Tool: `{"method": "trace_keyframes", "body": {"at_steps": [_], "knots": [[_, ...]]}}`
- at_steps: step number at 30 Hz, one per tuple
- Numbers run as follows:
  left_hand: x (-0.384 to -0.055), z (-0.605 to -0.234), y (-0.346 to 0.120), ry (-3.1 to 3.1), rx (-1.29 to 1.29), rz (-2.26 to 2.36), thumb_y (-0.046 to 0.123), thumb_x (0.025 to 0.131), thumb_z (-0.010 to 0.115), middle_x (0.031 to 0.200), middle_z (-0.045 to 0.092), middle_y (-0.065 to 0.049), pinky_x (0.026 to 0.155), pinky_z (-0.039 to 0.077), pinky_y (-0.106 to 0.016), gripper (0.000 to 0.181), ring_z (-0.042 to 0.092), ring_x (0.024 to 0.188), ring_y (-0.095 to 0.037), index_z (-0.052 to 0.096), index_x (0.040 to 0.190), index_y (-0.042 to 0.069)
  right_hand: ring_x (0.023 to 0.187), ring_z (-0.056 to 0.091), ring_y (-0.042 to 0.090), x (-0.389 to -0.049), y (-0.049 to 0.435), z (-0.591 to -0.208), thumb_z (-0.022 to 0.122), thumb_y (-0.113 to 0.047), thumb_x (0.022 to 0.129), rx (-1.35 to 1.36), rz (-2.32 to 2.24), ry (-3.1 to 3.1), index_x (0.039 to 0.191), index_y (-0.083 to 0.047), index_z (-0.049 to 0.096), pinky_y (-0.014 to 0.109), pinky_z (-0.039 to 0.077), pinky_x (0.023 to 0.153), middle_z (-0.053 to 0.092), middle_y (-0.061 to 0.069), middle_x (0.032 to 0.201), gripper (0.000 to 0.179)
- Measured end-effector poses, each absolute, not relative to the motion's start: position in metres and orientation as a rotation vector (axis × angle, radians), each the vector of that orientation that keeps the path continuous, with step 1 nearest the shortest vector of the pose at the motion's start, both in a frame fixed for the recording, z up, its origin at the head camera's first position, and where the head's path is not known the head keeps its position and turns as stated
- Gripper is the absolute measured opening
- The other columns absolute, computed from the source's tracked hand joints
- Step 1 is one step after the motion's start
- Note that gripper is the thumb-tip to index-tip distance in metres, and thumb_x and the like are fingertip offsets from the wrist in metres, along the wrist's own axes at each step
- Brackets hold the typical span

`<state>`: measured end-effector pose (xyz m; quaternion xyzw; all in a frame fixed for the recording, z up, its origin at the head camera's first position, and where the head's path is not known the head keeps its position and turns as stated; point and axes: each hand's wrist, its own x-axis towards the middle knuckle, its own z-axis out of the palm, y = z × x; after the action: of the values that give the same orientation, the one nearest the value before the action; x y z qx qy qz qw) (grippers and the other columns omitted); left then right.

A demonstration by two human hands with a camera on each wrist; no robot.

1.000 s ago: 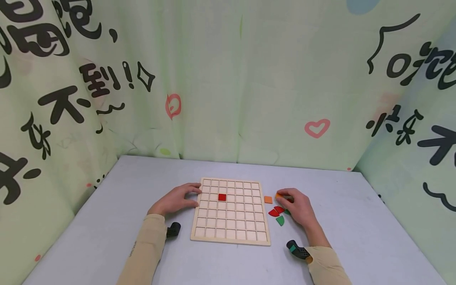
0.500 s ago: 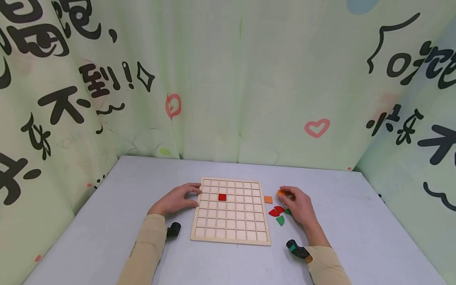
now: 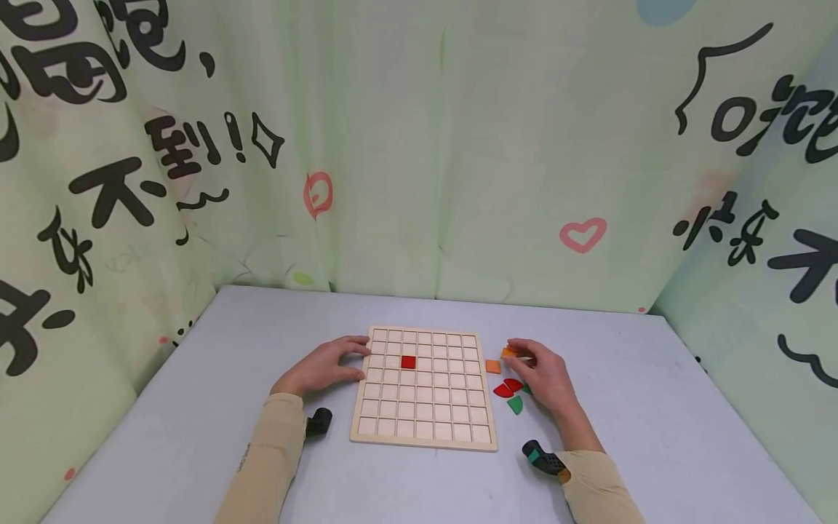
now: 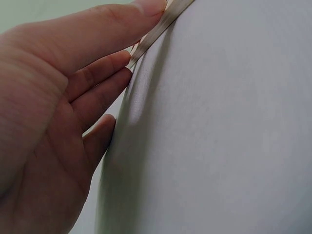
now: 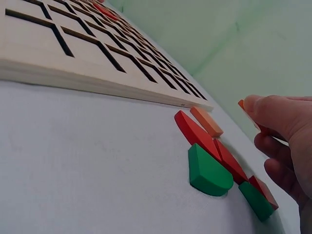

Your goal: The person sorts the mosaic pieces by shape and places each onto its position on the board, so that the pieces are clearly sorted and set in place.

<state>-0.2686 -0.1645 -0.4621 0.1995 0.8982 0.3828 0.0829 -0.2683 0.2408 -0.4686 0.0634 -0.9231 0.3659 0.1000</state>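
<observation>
A wooden grid board [image 3: 424, 397] lies flat on the table, with a red square tile [image 3: 409, 362] in one cell of its upper left part. My left hand [image 3: 326, 366] rests its fingertips and thumb against the board's left edge, fingers loosely extended. To the right of the board, my right hand [image 3: 545, 373] pinches an orange tile [image 3: 508, 352] between thumb and fingertips; the right wrist view shows only its thin edge. Below that hand, another orange tile [image 3: 493, 366] lies by the board's right edge, near red petal-shaped pieces [image 5: 197, 134] and green rounded pieces [image 5: 209, 170].
The white table [image 3: 275, 473] runs back to a pale green curtain [image 3: 393, 145] with black writing, which also hangs on both sides. Black wrist devices [image 3: 319, 422] are worn on both forearms.
My right hand has kept its pinch on the orange tile, moving slightly right, then back left toward the board and a little farther away from me. My left hand stays at the board's edge.
</observation>
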Motion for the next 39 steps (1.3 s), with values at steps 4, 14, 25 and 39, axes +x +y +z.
{"method": "trace_keyframes", "body": {"at_steps": [4,14,25,39], "knots": [[-0.269,-0.462,-0.165,2.685,0.601,1.14,0.02,0.086,0.076,0.15,0.044,-0.005,0.115,0.031,-0.045,0.043,0.033,0.142,-0.03,0.064,0.126,0.006,0.107,0.06,0.027,-0.269,0.235,-0.466,0.07,-0.018,0.092,0.223,1.097,-2.717,0.128,-0.005,0.061,0.042,0.055,0.09,0.065,0.012,0.122,0.039],[-0.268,-0.462,-0.166,2.683,0.604,1.135,0.019,0.087,0.075,0.15,0.044,-0.005,0.115,0.03,-0.045,0.042,0.033,0.142,-0.03,0.065,0.125,0.007,0.111,0.061,0.028,-0.273,0.217,-0.466,0.071,-0.018,0.091,0.272,1.215,-2.689,0.127,-0.005,0.062,0.041,0.054,0.093,0.064,0.012,0.121,0.039],[-0.267,-0.462,-0.165,2.677,0.612,1.152,0.018,0.087,0.075,0.15,0.044,-0.006,0.115,0.03,-0.045,0.041,0.033,0.142,-0.03,0.064,0.125,0.006,0.112,0.061,0.026,-0.276,0.191,-0.463,0.072,-0.016,0.09,0.314,1.26,-2.678,0.124,-0.006,0.065,0.037,0.054,0.093,0.066,0.01,0.12,0.036],[-0.268,-0.461,-0.165,2.671,0.623,1.16,0.019,0.087,0.075,0.15,0.044,-0.007,0.115,0.03,-0.046,0.041,0.033,0.142,-0.031,0.065,0.124,0.006,0.106,0.061,0.021,-0.279,0.16,-0.457,0.074,-0.015,0.088,0.407,1.288,-2.702,0.121,-0.007,0.066,0.034,0.055,0.091,0.068,0.005,0.114,0.034]]}}
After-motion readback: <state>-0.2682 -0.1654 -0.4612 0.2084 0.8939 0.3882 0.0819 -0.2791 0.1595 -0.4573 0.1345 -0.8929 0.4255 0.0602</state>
